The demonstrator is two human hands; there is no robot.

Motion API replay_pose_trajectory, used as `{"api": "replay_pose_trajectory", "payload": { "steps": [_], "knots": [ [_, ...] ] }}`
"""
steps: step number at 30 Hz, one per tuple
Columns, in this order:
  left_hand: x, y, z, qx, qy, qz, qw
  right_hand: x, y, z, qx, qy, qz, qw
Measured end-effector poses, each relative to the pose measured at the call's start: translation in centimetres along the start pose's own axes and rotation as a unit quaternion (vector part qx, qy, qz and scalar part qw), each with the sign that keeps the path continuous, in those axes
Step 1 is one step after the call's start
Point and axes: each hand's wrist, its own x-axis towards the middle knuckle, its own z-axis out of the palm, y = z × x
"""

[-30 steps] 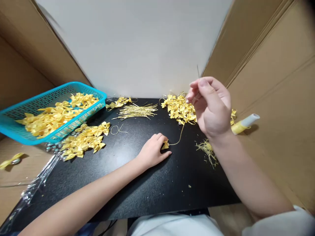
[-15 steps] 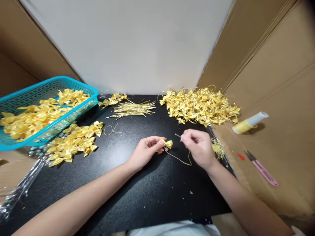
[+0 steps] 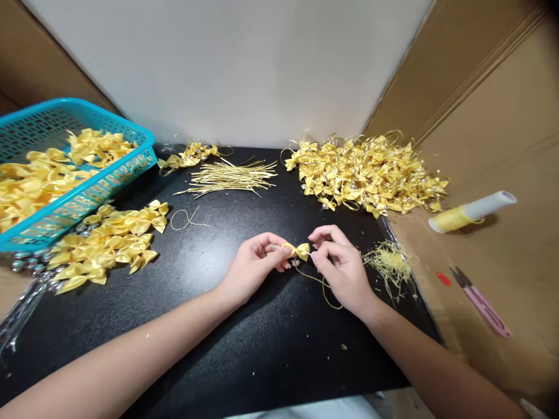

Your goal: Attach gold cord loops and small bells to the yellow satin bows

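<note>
Over the middle of the black tabletop, my left hand (image 3: pixel 253 265) pinches a yellow satin bow (image 3: pixel 301 251) by its left loop, between thumb and fingers. Just under the bow's knot hangs a small silver bell (image 3: pixel 296 263). From there a thin gold cord (image 3: pixel 325 284) droops and curls below my right hand (image 3: pixel 347 270). The right thumb and index finger close on a slim, pale needle (image 3: pixel 311 254) at the bow's right side; its far end is hidden. The other right fingers are curled loosely.
Left stands a turquoise basket (image 3: pixel 146 152) of yellow bows, with loose bows (image 3: pixel 109 238) and silver bells (image 3: pixel 32 262) beside it. Cut gold cords (image 3: pixel 231 177) lie behind. Finished-looking bows (image 3: pixel 367 171) pile at back right. Thread scraps (image 3: pixel 391 262), pink snips (image 3: pixel 483 305) and a thread tube (image 3: pixel 471 210) are right.
My right hand has moved left with the needle, bringing it to the bow's right side. My left hand keeps its pinch on the bow. The view has shifted slightly.
</note>
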Motion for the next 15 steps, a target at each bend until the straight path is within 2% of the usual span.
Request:
{"api": "replay_pose_trajectory", "payload": {
  "steps": [7,15],
  "knots": [
    [-0.40,-0.20,0.30,0.004,0.014,0.017,1.000,-0.46,-0.49,1.02,-0.001,0.012,-0.011,1.000],
    [-0.52,-0.18,0.56,-0.007,0.044,0.019,0.999,-0.47,-0.79,1.12,-0.017,0.019,-0.032,0.999]
  ]
}}
